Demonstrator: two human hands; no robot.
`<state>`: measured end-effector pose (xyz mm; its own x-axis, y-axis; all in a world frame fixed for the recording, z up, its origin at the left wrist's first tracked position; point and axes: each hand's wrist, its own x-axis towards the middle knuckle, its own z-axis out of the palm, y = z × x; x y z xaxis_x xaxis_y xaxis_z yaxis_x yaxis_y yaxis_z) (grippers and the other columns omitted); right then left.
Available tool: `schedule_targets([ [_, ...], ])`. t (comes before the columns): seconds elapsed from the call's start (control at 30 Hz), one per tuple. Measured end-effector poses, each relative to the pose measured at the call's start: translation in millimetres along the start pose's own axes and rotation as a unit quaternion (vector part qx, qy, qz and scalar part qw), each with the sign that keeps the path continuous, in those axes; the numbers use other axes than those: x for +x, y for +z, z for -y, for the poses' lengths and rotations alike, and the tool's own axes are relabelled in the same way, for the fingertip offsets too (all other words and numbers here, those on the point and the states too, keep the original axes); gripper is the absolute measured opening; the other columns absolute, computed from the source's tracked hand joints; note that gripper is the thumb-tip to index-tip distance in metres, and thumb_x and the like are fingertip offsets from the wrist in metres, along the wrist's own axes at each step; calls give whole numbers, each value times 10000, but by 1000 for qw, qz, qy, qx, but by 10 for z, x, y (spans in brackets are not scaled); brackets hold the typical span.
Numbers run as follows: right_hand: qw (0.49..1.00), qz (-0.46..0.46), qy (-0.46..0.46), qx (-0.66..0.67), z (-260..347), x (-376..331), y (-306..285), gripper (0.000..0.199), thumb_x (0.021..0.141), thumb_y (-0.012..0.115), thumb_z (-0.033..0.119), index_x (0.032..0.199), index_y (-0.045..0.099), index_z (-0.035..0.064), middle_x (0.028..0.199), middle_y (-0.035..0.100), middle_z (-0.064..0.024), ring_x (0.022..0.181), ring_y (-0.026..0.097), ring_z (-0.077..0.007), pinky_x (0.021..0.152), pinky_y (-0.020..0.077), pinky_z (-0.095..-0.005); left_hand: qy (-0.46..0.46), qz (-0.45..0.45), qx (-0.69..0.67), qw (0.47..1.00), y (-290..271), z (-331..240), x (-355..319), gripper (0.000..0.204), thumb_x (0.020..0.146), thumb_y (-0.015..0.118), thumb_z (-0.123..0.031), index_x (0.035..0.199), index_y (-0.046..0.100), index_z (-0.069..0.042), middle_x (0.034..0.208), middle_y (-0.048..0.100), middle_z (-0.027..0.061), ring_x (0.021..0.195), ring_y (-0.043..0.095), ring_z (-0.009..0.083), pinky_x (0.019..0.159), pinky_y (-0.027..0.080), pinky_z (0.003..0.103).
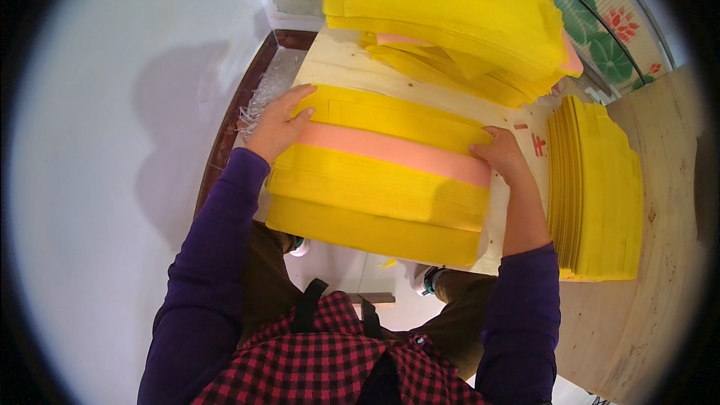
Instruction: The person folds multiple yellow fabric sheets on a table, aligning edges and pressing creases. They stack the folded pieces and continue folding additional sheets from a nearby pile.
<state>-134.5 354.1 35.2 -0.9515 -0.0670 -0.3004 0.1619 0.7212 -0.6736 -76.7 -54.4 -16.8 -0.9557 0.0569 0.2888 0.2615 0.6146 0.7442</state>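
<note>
A wide stack of yellow sheets [375,195] lies before me on a pale wooden board, its near part sticking out past the board's edge. The sheets look soft, like felt or thick paper; I cannot tell which. Across the stack runs a salmon-pink strip [390,154], with yellow layers on both sides of it. My left hand [282,126] grips the far left corner, thumb on top. At the right end my right hand [504,153] holds the edge, thumb at the pink strip and fingers partly hidden.
Beyond is a taller, bulging yellow pile [450,0] with pink showing in it. More yellow sheets [596,187] stand at the right on a wooden surface [667,255]. Clear plastic strands [266,86] lie by the left wall, and small red pieces [538,144] near my right hand.
</note>
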Motion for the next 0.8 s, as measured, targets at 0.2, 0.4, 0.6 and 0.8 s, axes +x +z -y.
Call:
schedule_targets([
  [0.2,991,-51,-96,73,-210,-168,156,327,794,627,-34,1122,620,-41,1007,677,-110,871,631,-167,769,508,-278,22,-12,41,999,-19,-198,-12,519,841,649,-97,1336,498,-68,1376,492,182,1298,440,324,1077,357,370],
  [0.4,926,-134,-348,66,-521,-394,354,327,696,565,-169,946,656,22,1078,676,-111,1046,619,-241,907,484,-308,84,40,178,980,-18,-493,-9,655,791,663,-106,1401,426,-100,1423,444,156,1368,352,298,1158,206,450],
  [0.6,901,-152,-407,7,-540,-450,338,362,611,575,-177,901,650,26,1091,677,-118,1088,609,-302,942,480,-352,112,115,244,956,95,-554,1,610,818,648,-99,1389,430,-89,1387,474,167,1348,379,290,1170,170,469],
  [0.8,896,-155,-416,0,-555,-444,357,339,604,614,-149,886,655,34,1077,683,-117,1096,607,-310,943,480,-360,196,89,238,947,170,-456,-5,369,802,609,-71,1171,612,-80,1100,603,114,1111,533,285,1080,313,462],
])
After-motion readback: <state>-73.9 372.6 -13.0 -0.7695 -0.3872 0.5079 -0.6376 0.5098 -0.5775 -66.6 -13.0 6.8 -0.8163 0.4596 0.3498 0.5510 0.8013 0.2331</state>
